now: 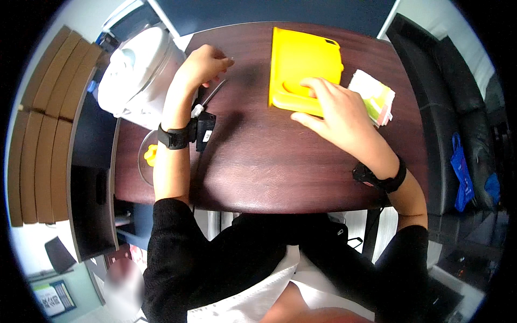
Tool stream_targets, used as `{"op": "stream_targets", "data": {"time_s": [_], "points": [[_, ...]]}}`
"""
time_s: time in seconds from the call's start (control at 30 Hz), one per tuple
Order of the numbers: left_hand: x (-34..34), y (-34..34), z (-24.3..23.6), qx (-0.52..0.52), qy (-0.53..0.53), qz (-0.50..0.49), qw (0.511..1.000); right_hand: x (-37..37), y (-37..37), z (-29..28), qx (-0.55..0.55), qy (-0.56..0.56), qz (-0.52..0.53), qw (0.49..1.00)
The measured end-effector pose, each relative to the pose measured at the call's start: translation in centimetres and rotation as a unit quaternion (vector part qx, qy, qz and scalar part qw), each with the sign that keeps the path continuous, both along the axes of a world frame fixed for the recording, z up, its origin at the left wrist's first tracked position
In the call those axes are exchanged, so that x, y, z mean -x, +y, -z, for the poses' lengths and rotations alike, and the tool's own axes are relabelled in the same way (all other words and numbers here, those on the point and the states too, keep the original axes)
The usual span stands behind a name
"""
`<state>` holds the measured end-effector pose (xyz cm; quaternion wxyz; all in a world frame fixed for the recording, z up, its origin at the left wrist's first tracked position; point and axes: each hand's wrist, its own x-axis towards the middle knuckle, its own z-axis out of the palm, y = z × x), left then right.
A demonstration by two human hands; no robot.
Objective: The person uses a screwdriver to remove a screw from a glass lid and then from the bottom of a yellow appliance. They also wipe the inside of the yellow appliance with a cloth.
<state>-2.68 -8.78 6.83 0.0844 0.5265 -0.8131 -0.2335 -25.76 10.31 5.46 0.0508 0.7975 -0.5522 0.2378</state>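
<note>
My left hand [210, 65] is raised over the table beside the white lidded appliance [137, 70], fingers curled; what they hold, if anything, is too small to make out. Below it lie a pale cable with a white connector [198, 109] and a black box [204, 133] by my wrist. My right hand [336, 113], thumb spread from the fingers, rests its fingertips on the handle end of a yellow plastic case [301, 54] lying flat. A small pack with green and white print [377, 89] lies to its right. A clear bowl [144, 175] holding yellow pieces [151, 153] is partly behind my left forearm.
The dark wooden table [285, 183] has a curved front edge at my lap. Brown cardboard boxes [46, 140] stand at the left beside a dark cabinet [89, 204]. A black couch [433, 107] with a blue bag [460, 172] is at the right.
</note>
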Motion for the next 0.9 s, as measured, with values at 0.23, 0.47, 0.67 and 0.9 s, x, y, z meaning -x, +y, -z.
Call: {"op": "stream_targets", "data": {"time_s": [0.23,0.47,0.67,0.9], "points": [[-1.3,-0.3,4.8,-0.021,-0.178,-0.063,0.982,0.8,0.5,1.2,-0.009,-0.016,-0.018,1.0],[-3.3,-1.3,8.9,0.108,-0.169,0.022,0.979,1.4,0.9,1.1,-0.008,-0.046,-0.047,0.998],[-2.8,4.0,2.6,0.176,0.008,0.034,0.984,2.2,0.7,1.5,0.024,-0.069,-0.062,0.995],[-1.4,12.6,-6.1,0.026,0.301,0.07,0.951,1.6,0.8,0.0,0.118,-0.156,-0.083,0.977]]}}
